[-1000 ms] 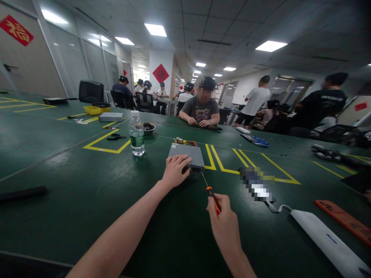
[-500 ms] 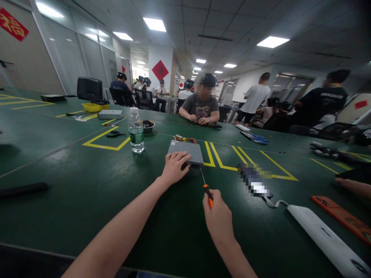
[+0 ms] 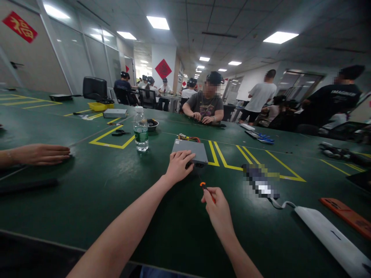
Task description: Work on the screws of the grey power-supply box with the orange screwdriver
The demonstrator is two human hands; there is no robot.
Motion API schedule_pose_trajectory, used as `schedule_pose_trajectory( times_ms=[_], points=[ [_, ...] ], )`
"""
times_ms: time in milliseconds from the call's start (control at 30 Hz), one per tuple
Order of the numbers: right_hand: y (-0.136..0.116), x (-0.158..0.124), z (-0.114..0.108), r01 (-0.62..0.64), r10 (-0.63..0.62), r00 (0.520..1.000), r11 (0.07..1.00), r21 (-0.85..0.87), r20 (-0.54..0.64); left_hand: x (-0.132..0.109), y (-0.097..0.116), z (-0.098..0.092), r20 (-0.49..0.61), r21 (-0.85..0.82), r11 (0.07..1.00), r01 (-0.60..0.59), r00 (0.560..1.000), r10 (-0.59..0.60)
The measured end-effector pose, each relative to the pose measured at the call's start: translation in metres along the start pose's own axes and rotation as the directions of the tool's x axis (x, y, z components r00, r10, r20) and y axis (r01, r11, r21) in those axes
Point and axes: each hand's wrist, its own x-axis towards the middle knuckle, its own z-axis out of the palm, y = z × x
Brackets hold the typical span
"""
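A flat grey metal box (image 3: 191, 150) with coloured wires at its far end lies on the green table (image 3: 87, 181). My left hand (image 3: 179, 166) rests on its near corner with the fingers curled over the edge. Just in front of the box, my right hand (image 3: 216, 206) is closed round an orange-handled screwdriver (image 3: 204, 187). Its thin shaft points up toward the near edge of the box.
A water bottle (image 3: 141, 129) stands left of the box. Another person's hand (image 3: 40, 153) lies flat at the left. A white power strip (image 3: 327, 235) and an orange flat item (image 3: 346, 216) lie at the right. Several people sit and stand beyond the table.
My right hand with the screwdriver has drawn slightly closer to the box. Another person's hand has come into view on the table at the left. The camera has shifted a little.
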Motion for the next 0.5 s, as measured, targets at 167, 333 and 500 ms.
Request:
schedule_pose_trajectory(
  times_ms=[167,333,500],
  points=[
    [-0.0003,0.0071,-0.0014,-0.009,0.009,1.000,1.000,-0.015,0.006,-0.0001,-0.0004,0.0008,-0.008,-0.011,1.000,-0.005,1.000,0.005],
    [-0.0030,0.0056,-0.0008,-0.003,0.003,1.000,1.000,-0.027,-0.007,-0.0002,-0.0007,0.0017,-0.015,-0.005,1.000,-0.005,1.000,0.005],
    [-0.0043,0.0058,-0.0049,-0.008,0.008,1.000,0.998,-0.062,-0.011,-0.0003,-0.0010,0.0012,-0.017,0.002,1.000,-0.010,1.000,0.010]
  ],
)
